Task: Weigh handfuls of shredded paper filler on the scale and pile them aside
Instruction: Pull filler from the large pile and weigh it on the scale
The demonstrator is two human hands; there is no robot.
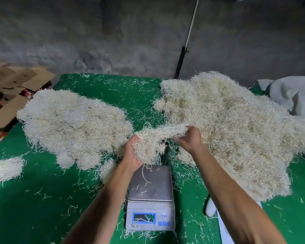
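Above the grey square scale [151, 184], both hands' fingers [180, 138] clutch a cream shredded-paper wad [153, 143]; loose strands may spill beyond its pan.

Both hands, left hand [130, 154], right hand [188, 140], gripping paper filler clump [148, 143] above scale [151, 184]

The scale [151, 196] sits at the desk [42, 199] front centre. One filler pile [74, 127] lies behind-left, a larger pile [236, 127] behind-right. Cardboard boxes [16, 88] stand beyond the left edge.
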